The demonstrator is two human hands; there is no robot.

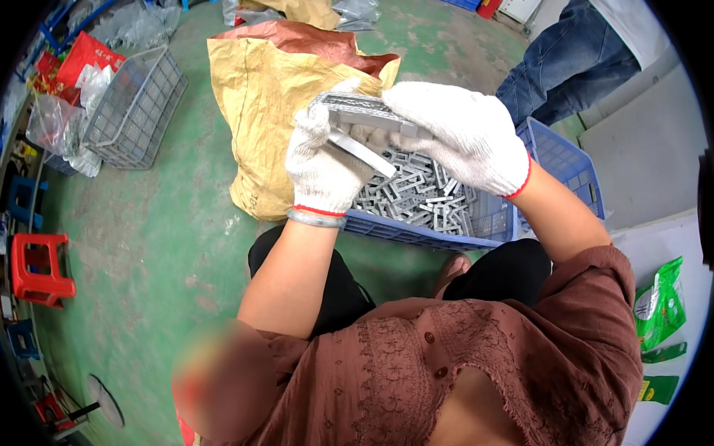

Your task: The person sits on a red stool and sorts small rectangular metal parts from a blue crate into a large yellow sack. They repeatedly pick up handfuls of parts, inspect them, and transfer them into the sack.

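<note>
Hands (left hand (321,168), right hand (465,134)) at upper centre grip grey metal parts (357,106), count unclear, above a blue crate (420,235), seemingly a gathering step next needing an even hold.

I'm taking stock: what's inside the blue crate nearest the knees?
The blue crate holds heaped small grey pieces. The left hand and right hand hide its far part; lower layers can't be seen.

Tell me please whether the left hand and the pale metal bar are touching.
Touching. In the head view, the upper end of the pale metal bar sits within the left hand, and its lower end sticks out.
</note>
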